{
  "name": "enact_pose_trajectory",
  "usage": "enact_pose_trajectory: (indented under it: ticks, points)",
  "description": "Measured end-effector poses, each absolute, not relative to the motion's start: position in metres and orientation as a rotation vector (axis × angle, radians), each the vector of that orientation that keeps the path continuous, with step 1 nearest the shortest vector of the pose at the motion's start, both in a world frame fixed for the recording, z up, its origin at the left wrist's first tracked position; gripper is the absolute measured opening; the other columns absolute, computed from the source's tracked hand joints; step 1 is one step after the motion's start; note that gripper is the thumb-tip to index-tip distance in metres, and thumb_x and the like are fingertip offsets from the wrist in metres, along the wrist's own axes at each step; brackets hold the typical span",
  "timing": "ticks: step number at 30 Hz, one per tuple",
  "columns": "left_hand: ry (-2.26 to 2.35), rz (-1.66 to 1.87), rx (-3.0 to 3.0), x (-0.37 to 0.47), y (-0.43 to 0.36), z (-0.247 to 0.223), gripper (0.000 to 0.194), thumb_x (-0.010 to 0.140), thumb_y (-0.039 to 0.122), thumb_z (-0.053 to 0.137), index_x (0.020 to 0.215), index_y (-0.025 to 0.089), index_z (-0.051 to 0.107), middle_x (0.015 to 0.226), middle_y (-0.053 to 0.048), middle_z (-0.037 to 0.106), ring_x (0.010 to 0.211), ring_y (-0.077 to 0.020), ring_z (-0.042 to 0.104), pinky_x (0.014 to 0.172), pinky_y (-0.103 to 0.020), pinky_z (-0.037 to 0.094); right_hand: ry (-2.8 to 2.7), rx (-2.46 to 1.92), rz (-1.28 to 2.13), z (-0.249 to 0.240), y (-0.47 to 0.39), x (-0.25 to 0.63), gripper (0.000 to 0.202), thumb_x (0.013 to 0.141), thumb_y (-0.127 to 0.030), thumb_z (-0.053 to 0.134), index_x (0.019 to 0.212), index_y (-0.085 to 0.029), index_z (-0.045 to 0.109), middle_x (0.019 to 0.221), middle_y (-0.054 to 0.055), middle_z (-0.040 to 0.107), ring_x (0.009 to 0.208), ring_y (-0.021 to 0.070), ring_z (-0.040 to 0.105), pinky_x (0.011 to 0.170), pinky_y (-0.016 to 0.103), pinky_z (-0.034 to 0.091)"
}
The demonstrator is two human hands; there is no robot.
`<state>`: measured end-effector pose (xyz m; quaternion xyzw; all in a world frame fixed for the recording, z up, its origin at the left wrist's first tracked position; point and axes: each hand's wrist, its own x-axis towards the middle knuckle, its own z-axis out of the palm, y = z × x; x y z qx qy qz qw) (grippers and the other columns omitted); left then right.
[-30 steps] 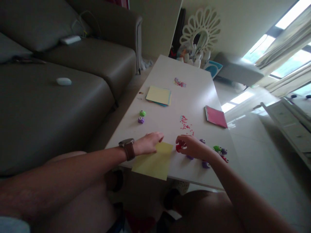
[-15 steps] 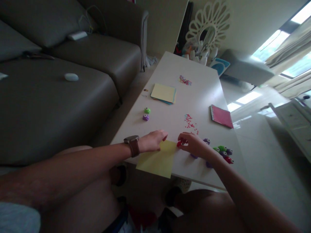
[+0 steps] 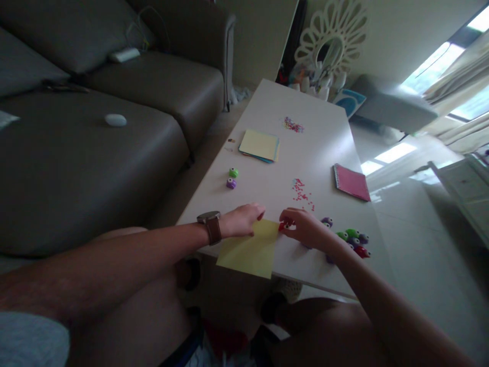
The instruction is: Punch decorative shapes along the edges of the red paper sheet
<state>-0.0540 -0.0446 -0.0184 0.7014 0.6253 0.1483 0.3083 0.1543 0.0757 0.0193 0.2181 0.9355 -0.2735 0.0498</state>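
Observation:
A yellow sheet of paper (image 3: 252,252) lies at the near edge of the table and juts out over it. My left hand (image 3: 242,220), with a watch on the wrist, is curled over the sheet's upper left part and holds it; the fingertips are partly hidden. At the sheet's upper right corner, my right hand (image 3: 300,223) grips a small red craft punch (image 3: 281,226) between thumb and fingers. Whether the paper sits inside its slot I cannot tell. Beside my right forearm stand several more punches (image 3: 352,233) in green, purple and red, some hidden by the arm.
Red paper bits (image 3: 300,191) lie scattered beyond my right hand. Farther off are a stack of coloured paper (image 3: 260,145), a multicoloured pile of bits (image 3: 293,125) and a pink notebook (image 3: 351,182). Green (image 3: 233,172) and purple (image 3: 231,183) punches stand at the left. A sofa (image 3: 126,137) flanks the table.
The whole view has shifted slightly. Both hands stay at the same places on the paper and the red punch.

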Motion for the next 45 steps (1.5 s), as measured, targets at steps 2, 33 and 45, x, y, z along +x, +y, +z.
enact_pose_trajectory:
  ticks: [2, 33, 45]
  points:
    - [1.653, 0.398, 1.855, -0.0543, -0.0444, -0.0192, 0.041, 0.066, 0.012, 0.084, 0.091, 0.019, 0.053, 0.099, -0.004, 0.061, 0.089, -0.0192, 0.056, 0.075, -0.029, 0.041, 2.856, 0.664, -0.816, 0.0199, 0.0751, 0.1543, 0.013, 0.080, -0.010, 0.069, 0.088, -0.019, 0.065, 0.085, 0.002, 0.066, 0.074, 0.0143, 0.060, 0.068, 0.026, 0.044]
    - [1.655, 0.386, 1.842, -0.0545, -0.0431, -0.0195, 0.041, 0.065, 0.012, 0.084, 0.091, 0.020, 0.053, 0.100, -0.003, 0.061, 0.090, -0.0187, 0.056, 0.076, -0.029, 0.042, 2.867, 0.715, -0.593, 0.0233, 0.0685, 0.1504, 0.018, 0.077, -0.010, 0.063, 0.091, -0.021, 0.066, 0.091, 0.004, 0.067, 0.077, 0.0168, 0.058, 0.069, 0.028, 0.038]
    - [1.661, 0.378, 1.840, -0.0541, -0.0447, -0.0146, 0.041, 0.065, 0.012, 0.084, 0.091, 0.020, 0.053, 0.101, -0.004, 0.062, 0.092, -0.0197, 0.057, 0.078, -0.029, 0.043, 2.861, 0.710, -0.609, 0.0259, 0.0669, 0.1486, 0.015, 0.078, -0.010, 0.064, 0.088, -0.021, 0.065, 0.089, 0.004, 0.068, 0.075, 0.0160, 0.058, 0.068, 0.027, 0.038]
